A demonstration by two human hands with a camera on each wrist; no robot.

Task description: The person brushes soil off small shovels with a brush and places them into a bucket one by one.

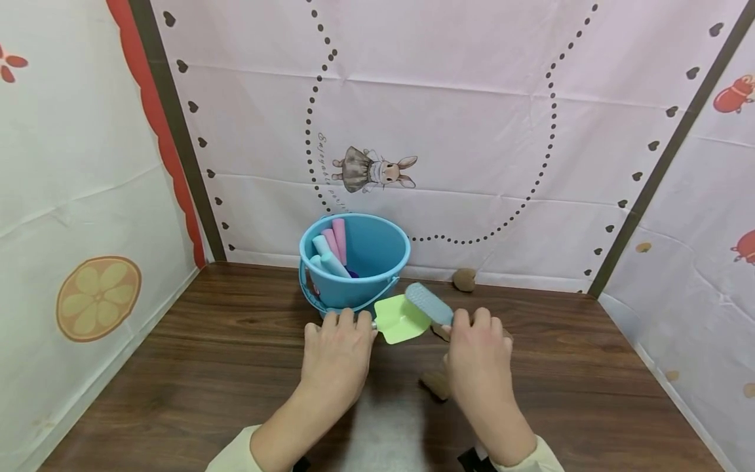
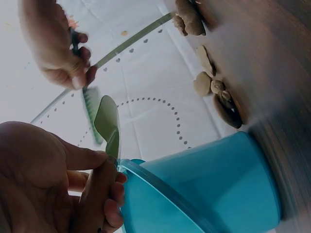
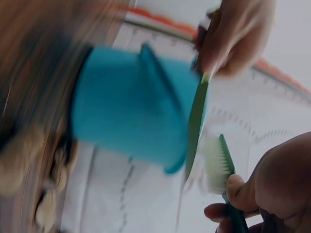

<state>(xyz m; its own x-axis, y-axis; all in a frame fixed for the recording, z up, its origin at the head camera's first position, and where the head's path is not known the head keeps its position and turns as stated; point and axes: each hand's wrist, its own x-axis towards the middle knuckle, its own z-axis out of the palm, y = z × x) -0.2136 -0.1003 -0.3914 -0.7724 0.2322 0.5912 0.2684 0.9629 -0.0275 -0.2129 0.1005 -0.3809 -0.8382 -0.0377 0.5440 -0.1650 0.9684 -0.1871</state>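
Note:
My left hand [image 1: 337,357] grips the brown handle of a small trowel [image 1: 395,321] with a light green blade, its handle and thumb clearer in the left wrist view. The right hand [image 1: 479,367] holds a small brush [image 1: 428,303] with a blue-green back. In the right wrist view the pale bristles [image 3: 217,165] face the trowel's blade [image 3: 196,124]. In the head view the brush head overlaps the blade's right corner. Both tools are raised in front of a blue bucket [image 1: 383,246], which has pink and pale blue rods [image 1: 332,255] sticking up inside.
Brown ginger-like lumps lie on the dark wooden table [image 1: 236,360]: one lump [image 1: 464,280] by the back wall, another lump [image 1: 435,385] near my right wrist, and several more partly hidden behind the right hand. Printed cloth walls [image 1: 442,131] enclose the back and sides.

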